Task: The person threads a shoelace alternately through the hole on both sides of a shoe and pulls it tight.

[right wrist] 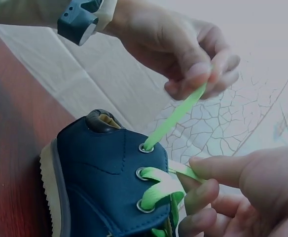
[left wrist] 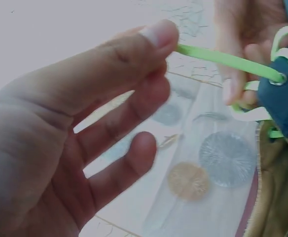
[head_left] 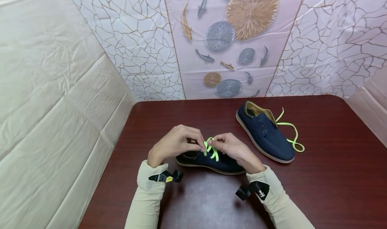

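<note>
A navy blue shoe (head_left: 198,161) with a tan sole lies across the table in front of me, toe to the right. A neon green shoelace (head_left: 215,154) runs through its metal eyelets. My left hand (head_left: 178,141) pinches the lace between thumb and index finger, and in the right wrist view that length (right wrist: 176,120) stretches taut from the eyelet nearest the heel. The left hand's other fingers are spread and bent. On the far side of the tongue, my right hand (head_left: 232,148) pinches another stretch of lace (right wrist: 184,171) between thumb and fingers, close to the eyelets.
A second navy shoe (head_left: 269,135) sits at the back right, its green lace (head_left: 293,130) trailing loose onto the dark red table (head_left: 326,175). Behind the table hangs a patterned cloth (head_left: 193,78); a pale fabric wall (head_left: 60,121) borders the left side.
</note>
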`<state>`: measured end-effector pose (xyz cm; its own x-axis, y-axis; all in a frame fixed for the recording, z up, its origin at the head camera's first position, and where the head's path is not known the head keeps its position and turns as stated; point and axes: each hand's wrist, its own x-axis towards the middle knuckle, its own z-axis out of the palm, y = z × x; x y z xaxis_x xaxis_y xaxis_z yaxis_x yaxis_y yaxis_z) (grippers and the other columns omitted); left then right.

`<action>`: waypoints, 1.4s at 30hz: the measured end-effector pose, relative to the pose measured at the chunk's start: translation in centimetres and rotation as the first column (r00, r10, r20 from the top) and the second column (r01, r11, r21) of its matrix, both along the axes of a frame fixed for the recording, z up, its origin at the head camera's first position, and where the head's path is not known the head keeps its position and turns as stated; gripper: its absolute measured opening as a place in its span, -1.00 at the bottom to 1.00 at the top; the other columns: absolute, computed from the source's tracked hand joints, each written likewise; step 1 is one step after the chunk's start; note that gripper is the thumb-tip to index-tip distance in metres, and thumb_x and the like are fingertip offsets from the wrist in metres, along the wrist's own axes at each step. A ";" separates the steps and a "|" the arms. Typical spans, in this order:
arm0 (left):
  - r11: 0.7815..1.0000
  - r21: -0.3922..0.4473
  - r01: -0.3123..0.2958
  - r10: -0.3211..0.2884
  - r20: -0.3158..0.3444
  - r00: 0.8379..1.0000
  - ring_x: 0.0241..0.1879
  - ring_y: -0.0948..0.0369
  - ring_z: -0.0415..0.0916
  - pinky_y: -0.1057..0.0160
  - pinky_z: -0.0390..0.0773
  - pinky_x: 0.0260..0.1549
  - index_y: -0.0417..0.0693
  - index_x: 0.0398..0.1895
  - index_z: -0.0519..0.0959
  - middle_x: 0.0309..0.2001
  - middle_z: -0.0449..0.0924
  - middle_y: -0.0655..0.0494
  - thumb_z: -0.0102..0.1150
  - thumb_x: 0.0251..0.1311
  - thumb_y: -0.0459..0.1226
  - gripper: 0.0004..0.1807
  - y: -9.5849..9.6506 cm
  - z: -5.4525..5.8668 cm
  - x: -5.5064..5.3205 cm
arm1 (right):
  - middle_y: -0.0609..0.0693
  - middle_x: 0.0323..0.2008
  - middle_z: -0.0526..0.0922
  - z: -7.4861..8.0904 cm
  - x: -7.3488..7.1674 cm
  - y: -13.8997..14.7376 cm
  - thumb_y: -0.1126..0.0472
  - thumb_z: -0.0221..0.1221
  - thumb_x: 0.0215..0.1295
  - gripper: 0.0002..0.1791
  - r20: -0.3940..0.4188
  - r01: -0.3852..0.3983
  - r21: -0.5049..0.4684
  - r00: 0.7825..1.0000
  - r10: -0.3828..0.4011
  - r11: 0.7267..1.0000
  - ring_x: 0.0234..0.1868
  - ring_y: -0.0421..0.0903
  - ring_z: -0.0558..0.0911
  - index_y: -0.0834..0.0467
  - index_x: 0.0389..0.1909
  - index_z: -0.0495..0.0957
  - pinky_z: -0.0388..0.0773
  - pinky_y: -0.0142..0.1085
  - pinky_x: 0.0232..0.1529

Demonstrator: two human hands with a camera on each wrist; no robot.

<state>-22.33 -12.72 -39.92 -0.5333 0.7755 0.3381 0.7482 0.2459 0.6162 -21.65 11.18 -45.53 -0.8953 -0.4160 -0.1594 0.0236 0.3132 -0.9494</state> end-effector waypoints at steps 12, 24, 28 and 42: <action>0.988 0.153 0.010 -0.014 0.028 1.000 -0.27 0.32 0.66 0.30 0.57 -0.42 0.00 -0.32 0.83 -0.29 0.76 0.25 0.54 0.17 -0.39 -0.90 -1.0 1.0 0.6 | -0.19 -0.47 0.57 0.4 0.5 -0.9 0.12 0.31 0.44 -0.72 0.001 0.057 -0.031 0.998 -0.057 0.998 -0.37 -0.20 0.44 0.28 -0.27 0.78 0.37 -0.35 -0.31; 0.968 0.252 0.009 -0.018 0.031 0.999 -0.27 0.27 0.67 0.31 0.55 -0.50 0.01 -0.30 0.83 -0.30 0.75 0.23 0.52 0.17 -0.44 -0.85 -1.8 1.6 1.0 | -0.05 -0.32 0.72 0.9 0.5 -0.7 0.20 0.23 0.54 -0.73 -0.076 0.047 -0.042 0.996 -0.051 0.998 -0.37 -0.18 0.53 0.34 -0.04 0.76 0.49 -0.32 -0.25; 0.962 0.273 0.011 -0.022 0.038 0.999 -0.26 0.26 0.67 0.28 0.56 -0.45 0.02 -0.29 0.84 -0.30 0.75 0.25 0.53 0.16 -0.45 -0.83 -1.9 1.8 1.1 | 0.01 -0.32 0.71 0.9 0.4 -0.3 0.19 0.25 0.53 -0.75 -0.161 0.017 0.000 0.987 -0.017 1.000 -0.32 -0.11 0.55 0.29 -0.01 0.76 0.49 -0.30 -0.26; 0.962 0.271 0.023 -0.036 0.044 0.998 -0.23 0.25 0.68 0.27 0.61 -0.32 0.01 -0.27 0.84 -0.26 0.76 0.23 0.52 0.17 -0.45 -0.83 -2.1 2.0 1.5 | -0.15 -0.38 0.53 0.1 0.9 -0.8 0.37 0.33 0.41 -0.79 -0.476 -0.092 0.228 0.858 0.194 0.969 -0.42 -0.25 0.45 0.06 -0.04 0.80 0.45 -0.35 -0.37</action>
